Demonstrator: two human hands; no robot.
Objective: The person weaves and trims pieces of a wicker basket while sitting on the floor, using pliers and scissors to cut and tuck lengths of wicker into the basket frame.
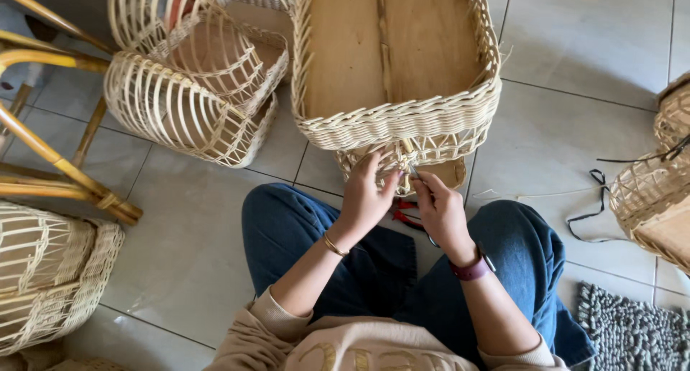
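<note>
While both hands' fingers pinch its woven rim, the wicker basket (395,62) holds nothing.

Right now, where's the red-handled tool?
In the head view, the red-handled tool lies on the tiled floor between the person's knees, just below the left hand and right hand.
</note>
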